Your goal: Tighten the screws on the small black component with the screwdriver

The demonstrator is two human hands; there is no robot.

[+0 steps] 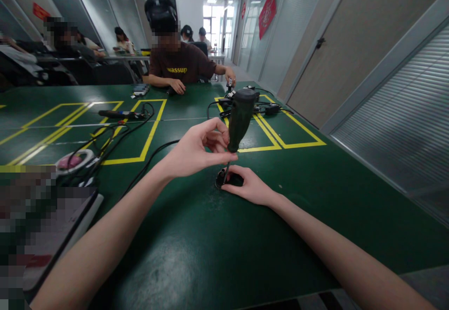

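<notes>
My left hand (199,150) is closed on a screwdriver (242,118) with a thick dark handle, pinching it where the handle meets the shaft. The screwdriver stands nearly upright, leaning a little to the right at the top. Its thin shaft runs down to a small round black part (219,179) on the table. Low on the tabletop, my right hand (250,186) steadies that black part between thumb and fingers. The exact kind of the part and the screwdriver's tip cannot be made out.
The green table (196,235) carries yellow tape outlines (154,130). Black cables and a dark-handled tool (119,114) lie to the left, near a white ring-shaped item (75,161). Electronics with cables (259,106) sit beyond the screwdriver. A person (180,62) sits across the table.
</notes>
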